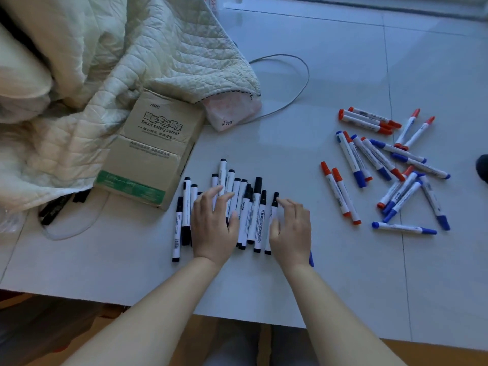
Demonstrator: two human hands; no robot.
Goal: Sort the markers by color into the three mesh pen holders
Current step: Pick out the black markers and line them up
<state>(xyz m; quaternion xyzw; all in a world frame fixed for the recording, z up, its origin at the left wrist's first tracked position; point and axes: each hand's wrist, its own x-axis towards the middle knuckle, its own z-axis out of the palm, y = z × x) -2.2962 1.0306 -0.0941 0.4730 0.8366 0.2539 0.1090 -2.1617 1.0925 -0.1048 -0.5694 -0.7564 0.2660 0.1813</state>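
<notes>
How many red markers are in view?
9. Two red markers lie at the top, two just right of them, two side by side left of the mixed pile, three inside it. More may be hidden there.

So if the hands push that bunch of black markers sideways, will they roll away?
Probably a little. The black markers look round and smooth, lying flat on a glossy white table, so they would likely roll. With the left hand and right hand on either side, they should stay bunched. They look stiff and light.
</notes>
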